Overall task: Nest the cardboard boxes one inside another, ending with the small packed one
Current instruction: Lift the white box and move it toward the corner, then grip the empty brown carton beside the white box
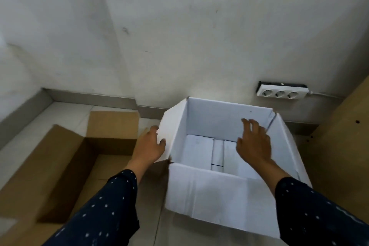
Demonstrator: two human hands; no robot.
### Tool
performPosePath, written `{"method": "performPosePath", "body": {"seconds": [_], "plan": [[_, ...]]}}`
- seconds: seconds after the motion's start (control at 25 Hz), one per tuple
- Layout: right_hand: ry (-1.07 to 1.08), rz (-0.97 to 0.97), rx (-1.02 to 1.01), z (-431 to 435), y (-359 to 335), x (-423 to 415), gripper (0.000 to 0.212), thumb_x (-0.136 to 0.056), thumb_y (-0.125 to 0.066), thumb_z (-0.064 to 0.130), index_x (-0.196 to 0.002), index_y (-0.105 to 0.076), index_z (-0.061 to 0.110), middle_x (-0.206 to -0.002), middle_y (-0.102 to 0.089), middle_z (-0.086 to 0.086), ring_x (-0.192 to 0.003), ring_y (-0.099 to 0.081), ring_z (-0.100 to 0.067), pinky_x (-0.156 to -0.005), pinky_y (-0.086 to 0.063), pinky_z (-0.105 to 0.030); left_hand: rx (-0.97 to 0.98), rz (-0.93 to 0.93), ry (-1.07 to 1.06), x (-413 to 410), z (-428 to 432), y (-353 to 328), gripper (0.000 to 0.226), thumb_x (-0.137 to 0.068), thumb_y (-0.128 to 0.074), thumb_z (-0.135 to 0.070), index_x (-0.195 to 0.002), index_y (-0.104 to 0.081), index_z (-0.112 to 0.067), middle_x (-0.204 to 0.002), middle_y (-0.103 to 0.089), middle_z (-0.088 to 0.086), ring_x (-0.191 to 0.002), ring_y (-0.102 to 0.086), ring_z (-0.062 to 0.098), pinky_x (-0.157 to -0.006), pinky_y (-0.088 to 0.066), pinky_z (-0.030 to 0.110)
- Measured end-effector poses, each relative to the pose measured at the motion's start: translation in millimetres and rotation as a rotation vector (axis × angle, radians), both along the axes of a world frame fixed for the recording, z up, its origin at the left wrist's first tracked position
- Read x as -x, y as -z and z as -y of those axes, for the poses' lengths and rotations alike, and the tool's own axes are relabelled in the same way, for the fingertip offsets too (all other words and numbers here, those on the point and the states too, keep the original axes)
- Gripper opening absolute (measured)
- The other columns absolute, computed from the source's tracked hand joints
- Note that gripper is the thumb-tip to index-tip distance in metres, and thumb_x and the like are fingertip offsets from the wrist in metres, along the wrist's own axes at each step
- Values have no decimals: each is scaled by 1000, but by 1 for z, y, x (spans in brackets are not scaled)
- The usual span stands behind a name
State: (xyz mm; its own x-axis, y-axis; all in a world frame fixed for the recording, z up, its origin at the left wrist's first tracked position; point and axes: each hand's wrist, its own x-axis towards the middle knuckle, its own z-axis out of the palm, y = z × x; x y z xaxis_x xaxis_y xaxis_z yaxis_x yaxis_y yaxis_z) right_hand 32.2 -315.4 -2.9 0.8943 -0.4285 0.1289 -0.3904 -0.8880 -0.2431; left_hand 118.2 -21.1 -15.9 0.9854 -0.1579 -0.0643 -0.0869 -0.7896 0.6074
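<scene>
A white cardboard box (209,191) stands open on the floor in the middle, its flaps spread outward. My left hand (149,146) grips its left flap, thumb over the flap's edge. Over the box's opening, near the right flap, my right hand (254,142) hovers with fingers spread and nothing in it. White folded flaps or packets (217,154) lie at the bottom inside the box. A larger brown cardboard box (60,166) lies open on the floor to the left, empty as far as I see.
A white power strip (282,91) with three sockets sits on the wall behind the white box. A brown board or cardboard panel (343,142) stands at the right edge. The white wall and grey skirting close off the back; the tiled floor (65,112) shows at left.
</scene>
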Motion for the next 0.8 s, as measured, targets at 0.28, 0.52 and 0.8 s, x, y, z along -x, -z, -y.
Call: {"method": "performPosePath", "body": {"seconds": [0.28,0.52,0.8], "plan": [[-476,53,-194,-222,-11,-15,55,-93,-53,24,-145,-34,19,-145,-43,-7,-127,-45,-26,-101,-45,-38,-108,117,-154,40,-162,-28,52,-91,-53,-30,-139,-34,-21,-132,-53,4,-113,-56,23,-83,-50,36],[-293,-214,-442,-326,34,25,79,-93,-57,31,-152,-8,13,-151,-33,-16,-124,-52,-35,-97,-48,-43,-398,77,-401,77,-294,-4,65,-87,-56,-35,-143,-29,-16,-152,-25,16,-135,-27,39,-107,-33,51],[-150,-131,-485,-367,63,2,98,-92,-59,7,-153,15,22,-120,-59,-19,-84,-65,-25,-77,-58,-44,-309,-51,-519,44,-365,36,66,-88,-58,-33,-141,-24,-13,-129,-51,16,-106,-54,36,-83,-49,47]]}}
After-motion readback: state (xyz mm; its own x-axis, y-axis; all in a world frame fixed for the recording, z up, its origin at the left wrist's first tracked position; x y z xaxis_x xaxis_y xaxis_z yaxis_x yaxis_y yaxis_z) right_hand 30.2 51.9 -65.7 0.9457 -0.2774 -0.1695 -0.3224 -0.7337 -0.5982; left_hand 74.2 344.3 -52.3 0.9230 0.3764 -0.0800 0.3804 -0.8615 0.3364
